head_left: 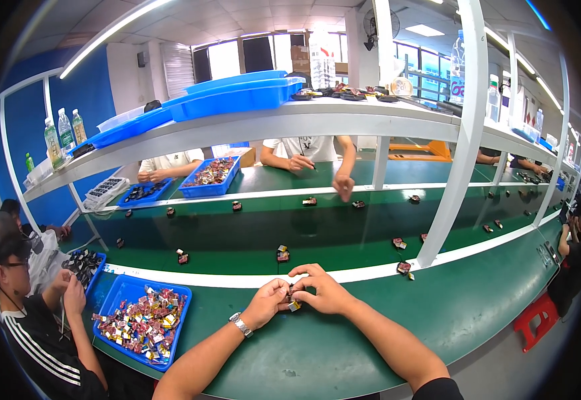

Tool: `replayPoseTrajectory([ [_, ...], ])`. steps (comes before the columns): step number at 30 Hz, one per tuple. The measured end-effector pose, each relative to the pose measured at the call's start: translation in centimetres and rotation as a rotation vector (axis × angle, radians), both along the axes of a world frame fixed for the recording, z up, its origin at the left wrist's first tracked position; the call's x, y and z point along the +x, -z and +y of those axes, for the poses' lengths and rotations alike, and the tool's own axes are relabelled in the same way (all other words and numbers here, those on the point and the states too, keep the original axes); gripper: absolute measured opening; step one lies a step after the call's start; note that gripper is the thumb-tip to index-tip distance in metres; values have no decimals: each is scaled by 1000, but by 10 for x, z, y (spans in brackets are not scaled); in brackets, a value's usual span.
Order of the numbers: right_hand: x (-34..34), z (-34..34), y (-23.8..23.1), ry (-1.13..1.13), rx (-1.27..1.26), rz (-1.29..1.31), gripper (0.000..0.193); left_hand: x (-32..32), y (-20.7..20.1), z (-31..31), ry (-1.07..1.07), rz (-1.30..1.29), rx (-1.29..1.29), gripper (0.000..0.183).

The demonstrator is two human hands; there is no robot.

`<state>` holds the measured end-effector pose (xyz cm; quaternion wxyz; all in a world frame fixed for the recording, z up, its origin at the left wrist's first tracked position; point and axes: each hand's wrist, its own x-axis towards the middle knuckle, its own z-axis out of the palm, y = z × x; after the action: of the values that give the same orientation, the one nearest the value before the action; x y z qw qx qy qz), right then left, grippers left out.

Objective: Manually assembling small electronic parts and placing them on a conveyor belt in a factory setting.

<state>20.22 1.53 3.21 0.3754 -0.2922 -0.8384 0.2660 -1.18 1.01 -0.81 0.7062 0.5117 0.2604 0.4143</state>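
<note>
Both hands meet at the near edge of the green counter (344, 347), just short of the white strip w/ the moving green belt (250, 233) behind it. Left hand (267, 303) and right hand (324, 290) pinch one small dark part w/ a yellowish tab (293, 298) between them; fingers (278, 288) closed on it from both sides. Part is mostly covered by fingertips, so its shape and make-up are hard to read; only a dark bit and the tab at the bottom show. Silver metal wristwatch (240, 324) on the left wrist.

Left of the hands, a blue plastic tray (122, 288) sits on the counter, full of small mixed-colour pieces too small to tell apart. Similar small dark parts (282, 254) lie spaced along the belt, details blurred. Person in a black top w/ white stripes (37, 340) sits at far left, partly cut off by the rim. Across the belt, other workers show only as arms and torsos; the white shelf (270, 123) hides everything above. Right-side workers are squeezed at the rim, barely readable.
</note>
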Motion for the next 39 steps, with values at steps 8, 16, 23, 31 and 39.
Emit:
replayPoseTrajectory([
  [8, -8, -6, 7, 86, 14, 56, 11, 12, -15, -11, -149, 120, -20, 10],
  [16, -18, -13, 6, 205, 110, 31, 10, 8, -13, -9, -132, -127, -74, 24],
  [23, -17, -11, 7, 191, 118, 93, 11, 8, -15, -8, -89, -215, -57, 22],
  [31, -23, -14, 9, 236, 94, 110, 13, 5, -11, -7, -78, -237, -63, 22],
  [39, -19, -8, 12, 192, 37, 142, 15, 4, -10, -5, -71, -224, -45, 22],
])
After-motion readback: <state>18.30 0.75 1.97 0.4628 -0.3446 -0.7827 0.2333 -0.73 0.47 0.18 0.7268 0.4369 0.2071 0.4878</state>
